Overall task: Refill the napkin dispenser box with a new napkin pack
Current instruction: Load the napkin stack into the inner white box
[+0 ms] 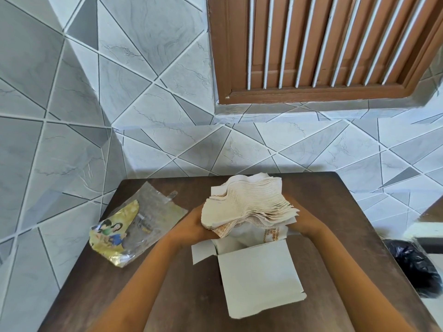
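Here the left hand [191,226] and right hand [303,225] clasp a fanned stack of napkins [249,202] from both sides, just above the open cardboard box [259,274] (flaps spread) at the bench [167,283] centre. The empty wrapper [129,224] lies at 9 o'clock.

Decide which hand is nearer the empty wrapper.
Left. The left hand grips the napkins just right of the wrapper; the right hand holds their far side.
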{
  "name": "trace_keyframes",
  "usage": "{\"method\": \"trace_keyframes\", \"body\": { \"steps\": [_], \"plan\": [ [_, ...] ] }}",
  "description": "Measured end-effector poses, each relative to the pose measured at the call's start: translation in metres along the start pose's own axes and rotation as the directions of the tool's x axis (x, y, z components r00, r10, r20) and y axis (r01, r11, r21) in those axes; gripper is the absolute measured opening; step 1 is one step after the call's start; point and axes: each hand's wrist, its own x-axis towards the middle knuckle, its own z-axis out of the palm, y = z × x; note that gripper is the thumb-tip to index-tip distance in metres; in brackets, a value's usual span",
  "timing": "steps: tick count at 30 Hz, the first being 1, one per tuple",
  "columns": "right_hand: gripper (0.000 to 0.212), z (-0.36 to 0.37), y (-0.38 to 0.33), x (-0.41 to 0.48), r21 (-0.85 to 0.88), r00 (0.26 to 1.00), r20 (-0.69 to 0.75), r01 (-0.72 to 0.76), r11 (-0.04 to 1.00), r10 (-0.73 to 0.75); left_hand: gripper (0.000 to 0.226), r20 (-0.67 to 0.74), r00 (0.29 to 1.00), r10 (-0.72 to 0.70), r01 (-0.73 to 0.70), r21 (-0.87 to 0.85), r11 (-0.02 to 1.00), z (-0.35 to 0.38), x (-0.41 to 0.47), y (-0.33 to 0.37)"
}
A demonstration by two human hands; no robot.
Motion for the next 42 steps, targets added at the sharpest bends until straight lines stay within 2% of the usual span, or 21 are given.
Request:
{"method": "trace_keyframes", "body": {
  "steps": [2,4,5,8,12,14,17,20,26,28,31,34,36,38,40,42],
  "plan": [
    [0.068,-0.002,-0.003,0.001,-0.007,0.998,0.027,-0.058,0.998,0.058,0.063,-0.010,1.000,0.020,-0.020,0.016,1.000,0.000,-0.001,0.001],
    [0.037,-0.007,-0.003,0.006,-0.021,0.989,0.086,-0.117,0.993,0.118,0.063,-0.010,0.999,0.034,-0.034,0.044,0.998,0.000,-0.002,0.005],
    [0.030,-0.010,-0.004,0.009,-0.037,0.985,0.113,-0.123,0.992,0.127,0.060,-0.002,0.999,0.037,-0.037,0.052,0.998,0.000,-0.002,0.007],
    [0.024,-0.014,-0.003,0.018,-0.114,0.975,0.176,-0.115,0.987,0.134,0.050,0.067,0.998,0.004,-0.010,0.085,0.996,-0.003,-0.001,0.014],
    [0.026,-0.011,0.000,0.013,-0.115,0.977,0.143,-0.145,0.983,0.160,0.044,0.129,0.991,-0.047,0.032,0.116,0.993,-0.007,-0.002,0.019],
    [0.028,-0.008,0.001,0.009,-0.103,0.978,0.134,-0.147,0.984,0.160,0.049,0.146,0.988,-0.055,0.035,0.141,0.989,-0.006,-0.002,0.018],
    [0.025,-0.008,0.004,0.013,-0.152,0.968,0.184,-0.143,0.978,0.171,0.064,0.168,0.983,-0.070,0.034,0.211,0.977,-0.007,0.002,0.019],
    [0.027,-0.009,0.002,0.017,-0.174,0.957,0.228,-0.140,0.975,0.179,0.062,0.177,0.978,-0.108,0.059,0.264,0.963,-0.009,0.002,0.021],
    [0.045,-0.005,-0.005,0.011,-0.137,0.950,0.281,-0.097,0.986,0.133,0.048,0.124,0.984,-0.128,0.112,0.131,0.985,-0.002,-0.007,0.019],
    [0.048,-0.006,-0.008,0.009,-0.129,0.944,0.303,-0.096,0.987,0.132,0.045,0.165,0.977,-0.134,0.113,0.127,0.985,-0.002,-0.007,0.025],
    [0.044,-0.009,-0.013,0.011,-0.148,0.927,0.347,-0.098,0.984,0.145,0.055,0.253,0.958,-0.133,0.093,0.163,0.982,-0.005,-0.002,0.036],
    [0.042,-0.009,-0.017,0.015,-0.201,0.916,0.369,-0.089,0.976,0.159,0.050,0.291,0.942,-0.165,0.098,0.231,0.968,-0.009,0.000,0.043],
    [0.036,-0.009,-0.015,0.015,-0.235,0.926,0.344,-0.073,0.969,0.154,0.051,0.290,0.943,-0.166,0.098,0.236,0.967,-0.010,-0.001,0.044],
    [0.018,-0.008,-0.006,0.011,-0.197,0.962,0.245,-0.069,0.978,0.117,0.049,0.274,0.947,-0.169,0.110,0.219,0.969,-0.010,-0.003,0.044],
    [0.019,-0.007,0.006,0.004,-0.146,0.994,0.084,-0.059,0.988,0.072,0.045,0.233,0.959,-0.163,0.123,0.176,0.977,-0.010,-0.004,0.040],
    [0.020,-0.005,0.015,-0.002,-0.074,0.999,-0.005,-0.053,0.996,0.053,0.052,0.136,0.982,-0.131,0.108,0.162,0.981,-0.010,-0.009,0.040]
  ]
}}
